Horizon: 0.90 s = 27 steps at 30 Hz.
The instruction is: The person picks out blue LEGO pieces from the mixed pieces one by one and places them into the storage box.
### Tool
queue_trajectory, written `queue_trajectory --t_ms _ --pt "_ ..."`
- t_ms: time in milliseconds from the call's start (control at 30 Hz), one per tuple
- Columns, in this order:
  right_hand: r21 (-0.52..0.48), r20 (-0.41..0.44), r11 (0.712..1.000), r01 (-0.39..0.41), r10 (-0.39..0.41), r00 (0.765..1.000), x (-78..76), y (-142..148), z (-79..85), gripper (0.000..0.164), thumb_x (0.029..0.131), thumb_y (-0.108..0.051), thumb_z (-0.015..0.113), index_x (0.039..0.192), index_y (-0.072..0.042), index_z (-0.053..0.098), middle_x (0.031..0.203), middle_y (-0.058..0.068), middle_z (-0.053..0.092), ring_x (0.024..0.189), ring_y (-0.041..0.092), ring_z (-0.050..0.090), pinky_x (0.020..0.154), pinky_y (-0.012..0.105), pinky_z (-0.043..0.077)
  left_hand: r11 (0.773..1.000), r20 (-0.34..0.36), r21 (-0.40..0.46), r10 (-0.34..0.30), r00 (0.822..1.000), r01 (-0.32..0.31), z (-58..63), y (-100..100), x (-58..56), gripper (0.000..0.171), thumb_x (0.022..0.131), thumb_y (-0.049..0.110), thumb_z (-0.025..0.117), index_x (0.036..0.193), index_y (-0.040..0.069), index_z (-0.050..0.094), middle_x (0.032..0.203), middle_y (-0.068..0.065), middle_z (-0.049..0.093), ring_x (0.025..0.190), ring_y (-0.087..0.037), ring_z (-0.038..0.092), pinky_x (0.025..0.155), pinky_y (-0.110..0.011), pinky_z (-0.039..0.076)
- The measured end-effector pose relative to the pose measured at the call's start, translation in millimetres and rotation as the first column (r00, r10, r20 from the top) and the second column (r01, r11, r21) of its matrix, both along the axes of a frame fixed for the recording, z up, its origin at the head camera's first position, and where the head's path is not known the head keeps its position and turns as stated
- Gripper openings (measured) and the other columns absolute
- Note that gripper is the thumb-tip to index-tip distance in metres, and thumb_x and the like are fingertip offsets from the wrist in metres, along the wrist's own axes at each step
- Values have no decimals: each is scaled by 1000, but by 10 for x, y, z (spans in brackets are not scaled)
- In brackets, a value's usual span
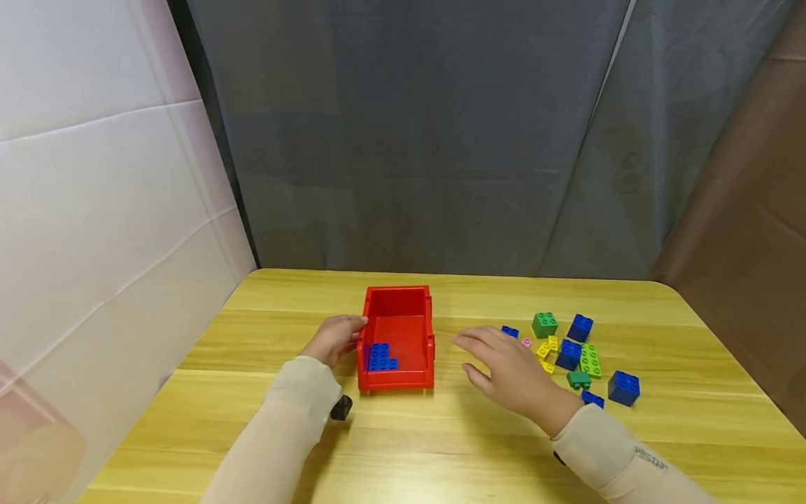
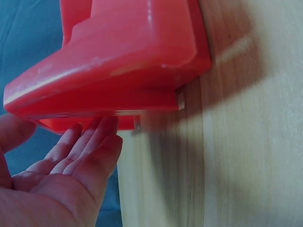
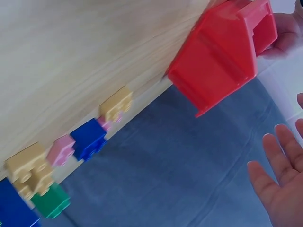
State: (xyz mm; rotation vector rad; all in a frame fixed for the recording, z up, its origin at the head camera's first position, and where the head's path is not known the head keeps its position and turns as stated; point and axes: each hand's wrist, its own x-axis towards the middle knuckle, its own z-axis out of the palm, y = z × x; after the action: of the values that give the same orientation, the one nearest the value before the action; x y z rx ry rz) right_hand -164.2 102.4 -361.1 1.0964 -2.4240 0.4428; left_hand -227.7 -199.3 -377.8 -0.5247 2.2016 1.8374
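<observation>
A red plastic bin [image 1: 395,379] stands left of the table's middle. Inside it, toward the near left corner, are blue toy bricks [image 1: 380,357]. My left hand [image 1: 334,338] holds the bin's left wall, its thumb at the rim and its fingers against the outer side [image 2: 113,90]. Between the bin and a group of loose bricks, my right hand [image 1: 506,371] hovers with spread fingers and holds nothing. In the right wrist view its fingers [image 3: 279,153] are nearly straight. Closest to that hand are a small blue brick [image 1: 510,331] and a pink brick [image 1: 526,342].
Right of the right hand lie a green brick [image 1: 544,325], yellow bricks [image 1: 546,348], a light green brick [image 1: 590,360], a dark green brick [image 1: 578,380] and several blue bricks [image 1: 624,388]. A grey curtain [image 1: 403,140] hangs behind the wooden table [image 1: 409,448].
</observation>
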Motion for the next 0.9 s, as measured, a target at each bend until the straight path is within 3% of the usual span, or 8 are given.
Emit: queue_trajectory --t_ms 200,533,900 --pt "43 29 997 71 -72 997 47 195 -41 42 83 -19 75 123 -11 65 122 4 63 116 25 58 94 48 50 1000 -4 1 -5 1000 5 -4 4 7 45 102 21 45 137 -7 45 133 -22 52 120 -34 50 106 -42 41" --pt "30 45 988 152 -153 987 89 453 -91 45 80 -17 78 122 -9 65 120 7 63 109 26 61 86 44 54 1000 0 7 -5 1000 5 6 4 4 45 102 22 45 138 -6 44 133 -20 52 120 -33 50 106 -41 40" --pt "33 158 966 258 -260 953 128 754 -152 48 81 -13 78 126 -8 62 123 10 61 113 32 58 89 51 51 1000 23 4 2 1000 -2 34 6 8 46 102 23 46 139 -3 43 136 -19 49 125 -34 47 108 -42 38"
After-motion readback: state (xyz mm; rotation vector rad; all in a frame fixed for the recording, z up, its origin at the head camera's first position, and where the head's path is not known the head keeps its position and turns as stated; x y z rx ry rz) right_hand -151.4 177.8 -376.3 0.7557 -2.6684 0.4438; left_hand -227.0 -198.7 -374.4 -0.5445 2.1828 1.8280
